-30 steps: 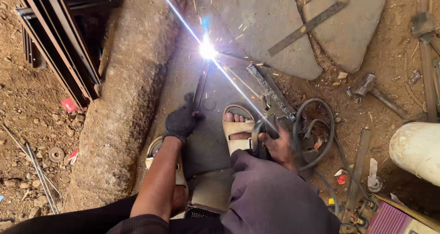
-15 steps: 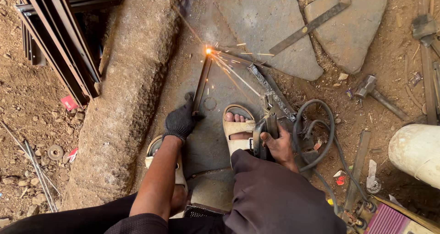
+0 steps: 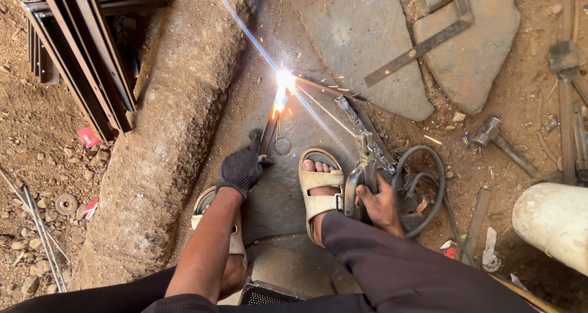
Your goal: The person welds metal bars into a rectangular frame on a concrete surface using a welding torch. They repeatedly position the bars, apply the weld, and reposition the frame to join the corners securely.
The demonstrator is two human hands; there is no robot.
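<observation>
My left hand (image 3: 241, 169), in a black glove, grips the near end of a thin metal bar (image 3: 270, 129) lying on a flat grey stone (image 3: 288, 184). My right hand (image 3: 378, 203) is bare and closed on a welding electrode holder (image 3: 362, 178). Its thin rod (image 3: 327, 114) reaches up-left to the bar's far end. A bright white welding arc (image 3: 285, 79) burns where rod and bar meet, throwing streaks of sparks. A small metal ring (image 3: 282, 146) lies beside the bar. My two sandalled feet (image 3: 320, 187) rest on the stone between my hands.
A black cable (image 3: 422, 190) loops by my right hand. A long rough stone block (image 3: 177, 123) lies at left, dark metal frames (image 3: 73, 49) behind it. A metal square (image 3: 422, 43) lies on slabs; hammers (image 3: 496, 138) and a white container (image 3: 551, 221) lie at right.
The arc faded to a small orange glow half a second ago and now flares bright white again. Both hands stay in place.
</observation>
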